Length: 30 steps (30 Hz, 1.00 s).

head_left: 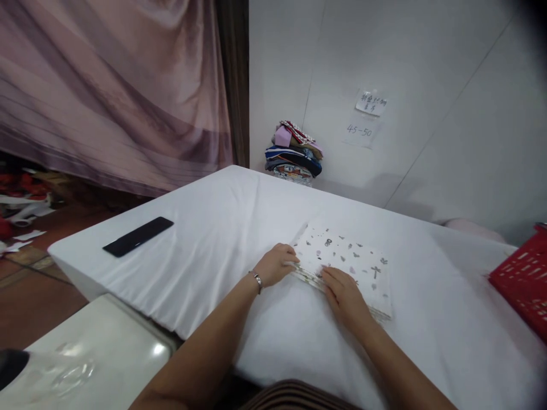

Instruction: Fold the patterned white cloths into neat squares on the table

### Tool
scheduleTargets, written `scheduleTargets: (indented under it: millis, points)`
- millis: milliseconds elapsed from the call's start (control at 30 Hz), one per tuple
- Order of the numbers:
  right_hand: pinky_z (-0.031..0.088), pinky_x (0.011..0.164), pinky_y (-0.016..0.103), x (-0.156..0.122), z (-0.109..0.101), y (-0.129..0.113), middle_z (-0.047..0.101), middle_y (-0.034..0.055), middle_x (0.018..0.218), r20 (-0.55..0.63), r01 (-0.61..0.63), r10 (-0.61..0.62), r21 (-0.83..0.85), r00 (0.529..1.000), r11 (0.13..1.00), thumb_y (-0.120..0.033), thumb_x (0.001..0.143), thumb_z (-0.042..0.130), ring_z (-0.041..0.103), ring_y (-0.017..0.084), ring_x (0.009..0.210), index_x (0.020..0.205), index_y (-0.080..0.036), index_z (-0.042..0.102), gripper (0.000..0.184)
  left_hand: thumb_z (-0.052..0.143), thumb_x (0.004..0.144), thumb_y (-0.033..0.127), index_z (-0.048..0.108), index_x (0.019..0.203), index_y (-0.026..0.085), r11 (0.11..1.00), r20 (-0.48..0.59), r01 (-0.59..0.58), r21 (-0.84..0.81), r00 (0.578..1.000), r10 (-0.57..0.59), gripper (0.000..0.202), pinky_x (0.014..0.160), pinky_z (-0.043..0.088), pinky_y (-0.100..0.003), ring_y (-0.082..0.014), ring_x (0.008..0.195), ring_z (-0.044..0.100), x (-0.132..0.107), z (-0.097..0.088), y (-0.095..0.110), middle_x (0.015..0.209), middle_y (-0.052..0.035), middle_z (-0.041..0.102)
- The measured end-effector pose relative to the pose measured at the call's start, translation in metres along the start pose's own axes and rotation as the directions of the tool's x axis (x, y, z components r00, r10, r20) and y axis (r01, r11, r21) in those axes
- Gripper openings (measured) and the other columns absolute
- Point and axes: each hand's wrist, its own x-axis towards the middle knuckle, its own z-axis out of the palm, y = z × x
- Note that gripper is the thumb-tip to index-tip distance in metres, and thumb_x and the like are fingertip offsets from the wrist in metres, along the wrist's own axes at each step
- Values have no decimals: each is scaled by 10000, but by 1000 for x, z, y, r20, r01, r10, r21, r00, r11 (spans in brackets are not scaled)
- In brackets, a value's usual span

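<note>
A folded white cloth [350, 259] with small grey and dark printed motifs lies flat on the white-covered table, its layers showing along the near edge. At its near left corner is my left hand [276, 265], fingers curled around the edge and a bracelet on the wrist. My right hand [345, 293] rests on the near edge of the same cloth, right of the left hand. Its fingers are stretched out over the top layer, and its thumb is hidden.
A black flat slab [139, 235] lies on the table [209, 228] at left. Folded clothes [294, 151] are stacked past the far edge, by the wall with paper notes [371, 103]. A red basket [523, 279] stands at right. A white surface [102, 347] adjoins the near left.
</note>
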Motion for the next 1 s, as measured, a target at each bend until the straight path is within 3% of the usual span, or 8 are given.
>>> scheduleTargets:
  millis: [133,267,533,1000]
  points:
    - [436,831,393,4,2,-4,600,94,1030,-45,-60,61,28,997,998,-240,886,360,529,219,961,1081,-202,582,298,581,724,210,669,873,259,999,25,-22,41,999,21,179,857,386,-292,-168,966,472,1,1,-1,953,-14,576]
    - [437,819,357,9,1,-6,602,79,992,-69,-94,97,39,993,995,-260,881,383,525,203,935,1039,-199,600,275,586,737,260,665,877,253,1000,-20,-15,-4,1000,15,161,854,387,-282,-161,958,474,1,3,2,953,-13,574]
    - [427,718,302,25,8,-10,594,51,854,-33,-122,122,3,992,992,-278,890,377,530,177,824,892,-217,643,273,526,784,277,669,875,252,993,15,-72,93,997,71,171,844,381,-306,-173,919,472,2,7,5,913,-29,581]
    - [382,736,311,21,17,-13,568,62,845,-91,-96,91,-48,992,994,-213,888,369,489,191,830,821,-189,593,234,524,775,222,676,814,246,996,-31,-65,63,997,67,159,817,394,-279,-160,899,469,4,12,1,870,-20,571]
